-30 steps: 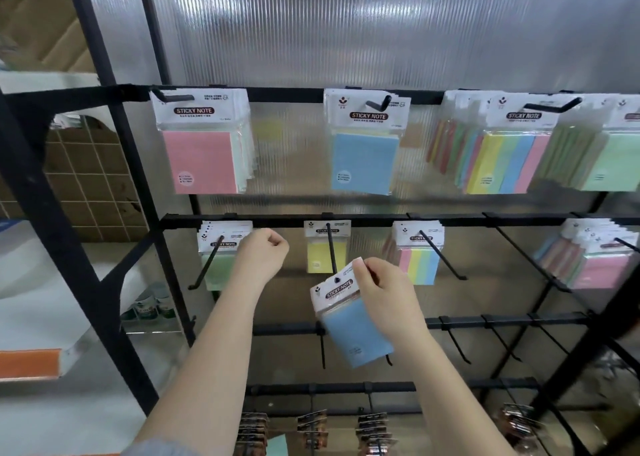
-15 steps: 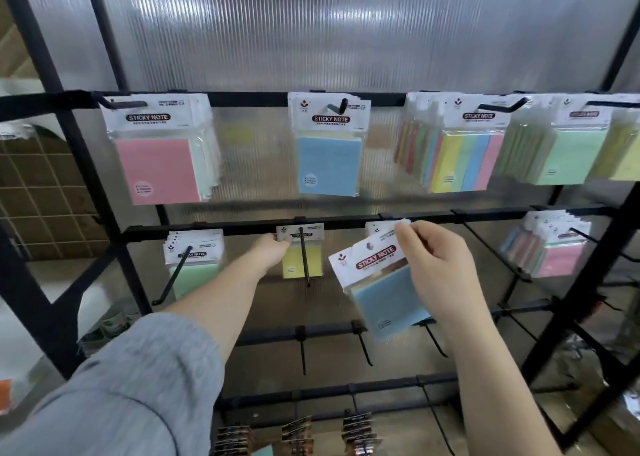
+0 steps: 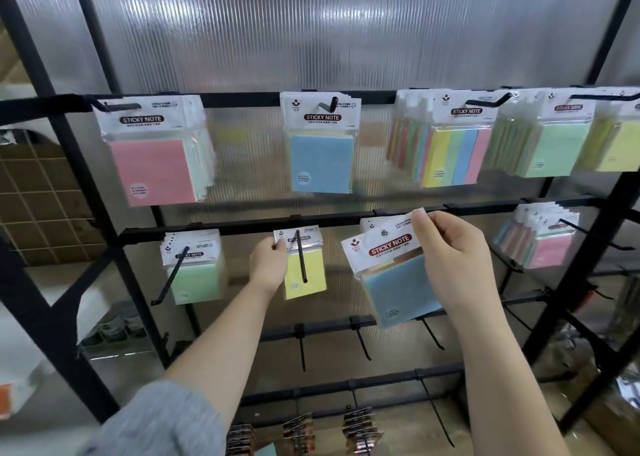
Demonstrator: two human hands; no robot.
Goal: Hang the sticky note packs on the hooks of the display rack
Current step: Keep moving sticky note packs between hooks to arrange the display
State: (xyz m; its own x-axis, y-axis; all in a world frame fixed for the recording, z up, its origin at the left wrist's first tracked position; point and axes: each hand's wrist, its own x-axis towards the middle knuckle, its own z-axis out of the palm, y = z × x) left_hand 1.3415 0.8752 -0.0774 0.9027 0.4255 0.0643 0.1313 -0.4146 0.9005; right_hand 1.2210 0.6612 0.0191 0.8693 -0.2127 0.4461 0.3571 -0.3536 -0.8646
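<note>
Right hand (image 3: 453, 261) pinches the blue pack (image 3: 391, 272) by its header, tilted, just right of the yellow pack (image 3: 304, 272) the left hand (image 3: 268, 265) grips.

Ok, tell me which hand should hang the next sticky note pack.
Right hand: it already pinches the loose blue sticky note pack by its header, near the second rail. The left hand holds the hung yellow pack.

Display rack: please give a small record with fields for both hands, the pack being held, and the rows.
right hand: pinches blue pack by its header, pack tilted, not on a hook
left hand: touches the header of the yellow pack hanging on the middle hook
top row: pink pack, blue, striped, green packs
third row: bare hooks
</note>
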